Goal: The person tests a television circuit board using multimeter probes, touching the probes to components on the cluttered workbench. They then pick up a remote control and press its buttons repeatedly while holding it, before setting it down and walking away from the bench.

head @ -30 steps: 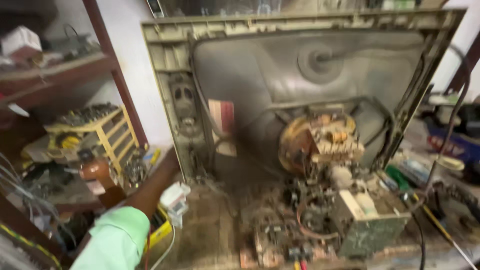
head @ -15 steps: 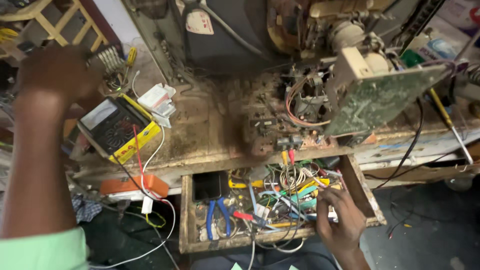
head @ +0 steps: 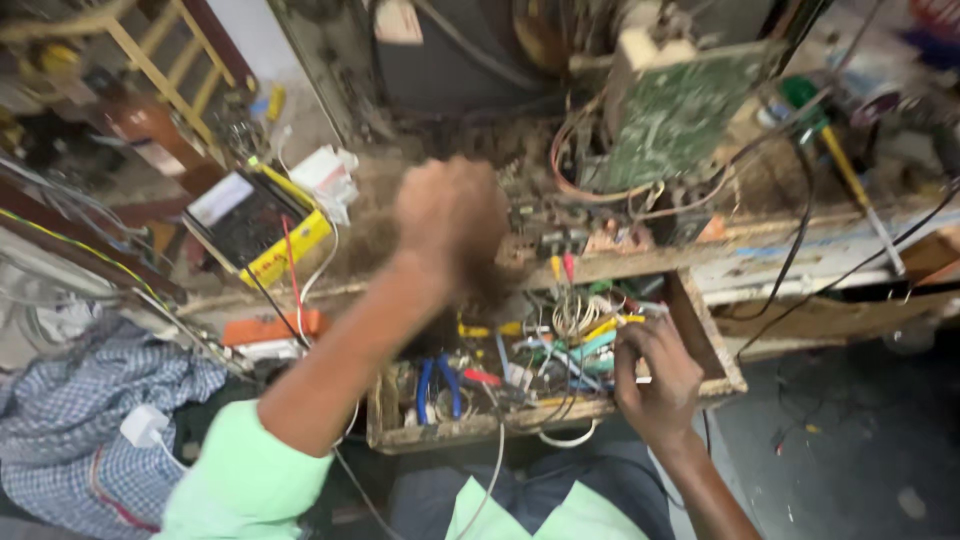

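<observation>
Hands first: we find the left hand (head: pixel 450 215) raised above the table (head: pixel 390 250), curled into a loose fist and blurred, and we cannot tell whether anything is gripped inside it. Our right hand (head: pixel 655 375) is lower, at the open wooden drawer (head: pixel 560 420) that juts out beneath the table edge; its fingers are spread and dipped among the contents, touching the tangle of coloured wires (head: pixel 570 320), with no clear hold on any one item. The drawer holds blue-handled pliers (head: pixel 438 385) at its left end, lying loose beside red- and yellow-handled tools, all jumbled together, which we judge explains the searching spread of the fingers. On the table, left of the raised fist, a yellow-cased multimeter (head: pixel 255 225) lies face up with its red and black leads trailing over the edge, apparently kept within reach. Behind, a green circuit board (head: pixel 680 110) stands tilted against the opened back of a television set (head: pixel 450 60), wires running from it to the dusty chassis below. A checked cloth (head: pixel 90 410) lies at lower left, with a white plug resting on it.
</observation>
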`<move>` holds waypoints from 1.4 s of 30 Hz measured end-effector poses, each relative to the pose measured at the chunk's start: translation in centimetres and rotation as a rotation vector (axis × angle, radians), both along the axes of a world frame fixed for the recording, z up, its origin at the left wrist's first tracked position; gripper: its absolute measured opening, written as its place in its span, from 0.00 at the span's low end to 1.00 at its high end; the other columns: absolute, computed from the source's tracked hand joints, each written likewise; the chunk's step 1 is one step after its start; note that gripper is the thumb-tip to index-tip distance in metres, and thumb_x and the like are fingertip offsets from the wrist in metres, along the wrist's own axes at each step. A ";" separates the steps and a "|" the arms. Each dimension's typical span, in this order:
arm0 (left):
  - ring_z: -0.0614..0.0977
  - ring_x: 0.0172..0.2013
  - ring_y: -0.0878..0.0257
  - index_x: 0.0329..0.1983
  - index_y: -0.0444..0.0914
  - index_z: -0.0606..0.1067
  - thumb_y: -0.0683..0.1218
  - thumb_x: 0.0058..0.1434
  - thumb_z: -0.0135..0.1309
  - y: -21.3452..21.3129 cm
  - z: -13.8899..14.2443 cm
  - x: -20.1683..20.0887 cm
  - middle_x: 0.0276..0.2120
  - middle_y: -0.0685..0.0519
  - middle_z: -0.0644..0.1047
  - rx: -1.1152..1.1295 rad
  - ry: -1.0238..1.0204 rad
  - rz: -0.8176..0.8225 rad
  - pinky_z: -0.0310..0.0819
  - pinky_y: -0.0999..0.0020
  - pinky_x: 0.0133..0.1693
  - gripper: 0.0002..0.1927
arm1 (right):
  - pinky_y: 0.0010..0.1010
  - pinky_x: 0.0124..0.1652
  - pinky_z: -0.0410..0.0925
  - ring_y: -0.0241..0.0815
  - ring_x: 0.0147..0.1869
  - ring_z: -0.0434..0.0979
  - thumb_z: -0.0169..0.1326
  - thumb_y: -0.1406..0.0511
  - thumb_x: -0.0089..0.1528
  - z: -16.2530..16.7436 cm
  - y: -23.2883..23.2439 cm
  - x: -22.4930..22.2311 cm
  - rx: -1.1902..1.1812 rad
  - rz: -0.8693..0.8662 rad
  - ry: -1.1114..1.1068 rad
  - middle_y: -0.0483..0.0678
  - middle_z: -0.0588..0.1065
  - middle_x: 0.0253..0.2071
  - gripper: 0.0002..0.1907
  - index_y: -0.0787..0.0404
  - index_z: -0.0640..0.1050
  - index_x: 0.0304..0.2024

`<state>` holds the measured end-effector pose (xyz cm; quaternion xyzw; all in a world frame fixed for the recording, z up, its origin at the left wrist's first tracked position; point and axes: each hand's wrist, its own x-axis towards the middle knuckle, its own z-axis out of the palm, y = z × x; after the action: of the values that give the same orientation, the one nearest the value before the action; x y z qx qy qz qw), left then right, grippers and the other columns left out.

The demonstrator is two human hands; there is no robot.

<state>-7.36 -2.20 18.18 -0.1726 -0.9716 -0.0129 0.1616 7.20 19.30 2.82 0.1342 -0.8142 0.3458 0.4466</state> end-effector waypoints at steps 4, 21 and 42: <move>0.80 0.27 0.49 0.19 0.43 0.76 0.47 0.52 0.55 1.8 -1.8 -0.6 0.22 0.45 0.78 0.135 0.390 -0.299 0.73 0.52 0.31 0.08 | 0.39 0.47 0.72 0.54 0.44 0.80 0.57 0.79 0.57 0.9 0.1 0.5 0.013 0.002 0.042 0.55 0.77 0.39 0.11 0.67 0.76 0.40; 0.84 0.38 0.38 0.33 0.35 0.80 0.54 0.65 0.47 2.7 0.5 -1.7 0.35 0.36 0.81 0.127 -0.129 -0.130 0.77 0.45 0.44 0.19 | 0.37 0.44 0.72 0.53 0.43 0.81 0.58 0.79 0.57 0.5 0.3 1.5 -0.015 0.005 0.015 0.55 0.77 0.40 0.10 0.67 0.77 0.40; 0.79 0.27 0.55 0.23 0.45 0.78 0.49 0.56 0.51 4.1 -5.7 -8.4 0.26 0.51 0.78 -0.163 0.517 -0.385 0.70 0.53 0.28 0.09 | 0.40 0.46 0.72 0.54 0.44 0.80 0.58 0.78 0.55 0.7 1.0 1.5 0.019 -0.013 0.038 0.54 0.78 0.40 0.10 0.67 0.77 0.40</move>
<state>-15.76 1.90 12.50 -0.3630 -0.8457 0.0786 0.3832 8.71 20.29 3.53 0.1398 -0.8096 0.3328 0.4629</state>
